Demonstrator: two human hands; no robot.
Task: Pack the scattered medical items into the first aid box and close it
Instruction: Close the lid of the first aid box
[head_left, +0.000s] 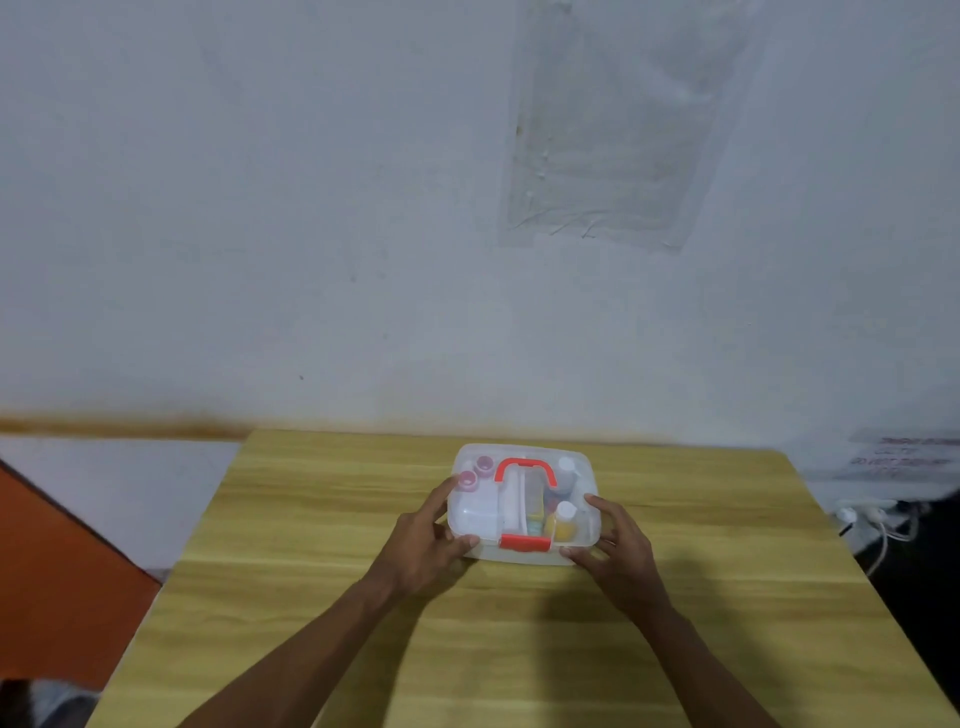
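Box: I see the first aid box (519, 555), lid down, mid-counter (311, 519), red latch (524, 542) facing me.
Left hand (423, 545): fingers and thumb clasp its left end.
Right hand (621, 551): fingers spread, pinching its right end against the thumb.
Inside: bottles (565, 522) show through the lid.

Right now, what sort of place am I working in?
Probably a plain home or office room, not a clinic: a wooden table against a bare, patched white wall, with plugged-in cables at the right. The box is the only medical thing.
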